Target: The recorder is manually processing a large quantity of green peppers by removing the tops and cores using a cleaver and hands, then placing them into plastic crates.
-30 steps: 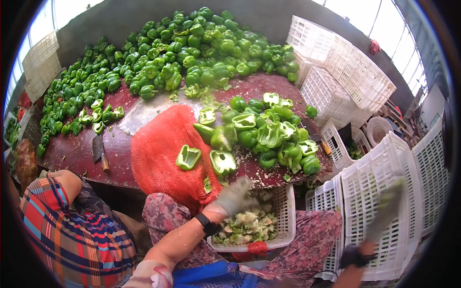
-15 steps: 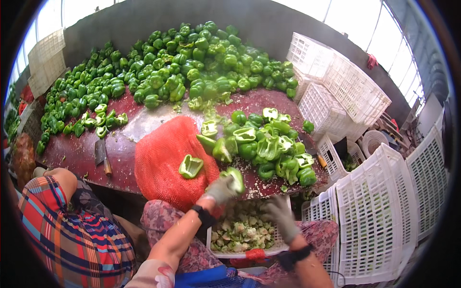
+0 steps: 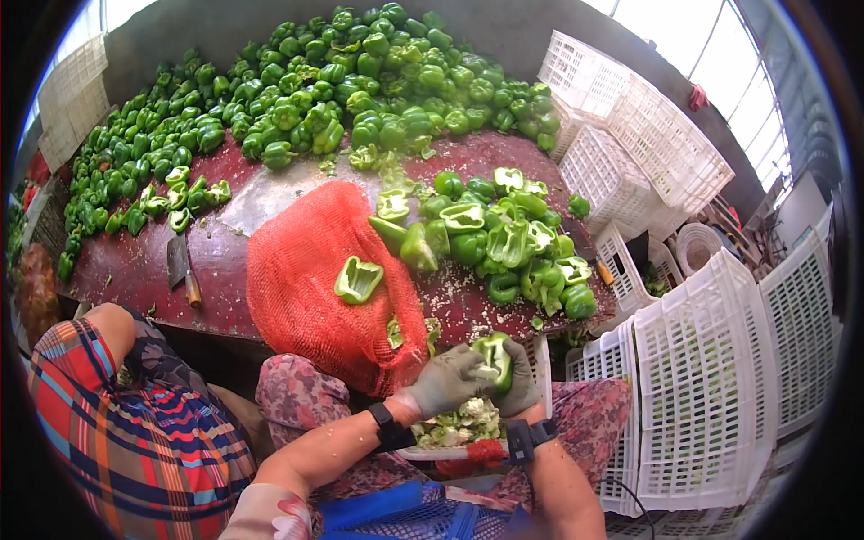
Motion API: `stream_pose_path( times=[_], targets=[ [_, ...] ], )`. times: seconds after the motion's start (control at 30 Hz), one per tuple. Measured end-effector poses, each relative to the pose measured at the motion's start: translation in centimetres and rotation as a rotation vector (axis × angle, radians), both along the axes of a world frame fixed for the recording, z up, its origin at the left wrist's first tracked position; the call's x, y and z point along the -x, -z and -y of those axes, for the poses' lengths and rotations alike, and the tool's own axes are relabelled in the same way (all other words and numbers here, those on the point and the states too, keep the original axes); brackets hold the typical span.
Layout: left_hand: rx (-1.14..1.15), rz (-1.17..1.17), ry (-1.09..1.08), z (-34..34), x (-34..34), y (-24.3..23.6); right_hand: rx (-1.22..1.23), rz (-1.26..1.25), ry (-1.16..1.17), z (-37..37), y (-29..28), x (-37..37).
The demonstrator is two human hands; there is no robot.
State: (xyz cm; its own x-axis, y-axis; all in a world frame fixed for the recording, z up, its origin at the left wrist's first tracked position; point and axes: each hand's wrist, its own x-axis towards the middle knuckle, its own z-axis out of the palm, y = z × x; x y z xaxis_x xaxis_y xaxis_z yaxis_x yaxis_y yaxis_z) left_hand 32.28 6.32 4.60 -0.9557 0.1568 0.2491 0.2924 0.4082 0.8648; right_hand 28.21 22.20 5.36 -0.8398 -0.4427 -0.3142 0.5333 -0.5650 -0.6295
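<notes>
A green bell pepper half (image 3: 494,353), its pale inside showing, is held over a white crate (image 3: 543,358) of seed cores and scraps (image 3: 461,425). My gloved right hand (image 3: 520,385) is closed around its right side. My gloved left hand (image 3: 447,382) is closed too, its fingertips at the pale core. Left of the hands lies a red mesh sack (image 3: 301,270) with a cut pepper half (image 3: 358,280) on it. More cut bell peppers (image 3: 508,243) are heaped beyond the hands on the dark red table (image 3: 450,310).
Whole green peppers (image 3: 297,99) are piled along the back. A cleaver (image 3: 179,261) lies at the left, near a seated person in a plaid top (image 3: 135,414). White plastic crates (image 3: 706,387) stand at the right, with more stacked crates (image 3: 634,153) behind.
My left hand has brought the pepper half from the sack's edge to above the scrap crate. My right hand, previously apart and empty, has come in and gripped it.
</notes>
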Motion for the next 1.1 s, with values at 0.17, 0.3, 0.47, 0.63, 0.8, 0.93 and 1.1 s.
stream_pose_path(
  times=[0.17, 0.3, 0.47, 0.63, 0.8, 0.93, 1.1],
  targets=[
    [0.452, 0.383, -0.056, 1.2, 1.3, -2.7, -0.427, -0.393, 0.451, -1.0, -2.3, 0.6],
    [0.304, -0.15, 0.366, 0.3, 0.4, 3.3, -1.111, -1.212, -0.187, -1.4, -2.9, -0.8],
    [0.534, 0.204, -0.337, 5.4, 4.7, -1.0, -1.177, -1.01, 0.319, -7.9, -11.4, 0.0],
    [0.712, 0.527, -0.77, 12.3, 8.9, 3.0, -2.31, -1.339, 1.481, -26.2, -31.4, 0.0],
    [0.567, 0.491, -0.917, 12.3, 8.3, 2.6, -2.209, -1.464, 1.431, -27.6, -28.5, -1.0],
    [0.466, -0.063, -0.892, 9.4, 6.0, 1.4, -1.095, -0.78, 0.229, -11.5, -12.4, -0.4],
    [0.087, -0.231, -0.091, -0.8, 1.1, -1.6, -0.376, -0.384, -0.055, 0.3, -3.7, 0.5]
  ],
)
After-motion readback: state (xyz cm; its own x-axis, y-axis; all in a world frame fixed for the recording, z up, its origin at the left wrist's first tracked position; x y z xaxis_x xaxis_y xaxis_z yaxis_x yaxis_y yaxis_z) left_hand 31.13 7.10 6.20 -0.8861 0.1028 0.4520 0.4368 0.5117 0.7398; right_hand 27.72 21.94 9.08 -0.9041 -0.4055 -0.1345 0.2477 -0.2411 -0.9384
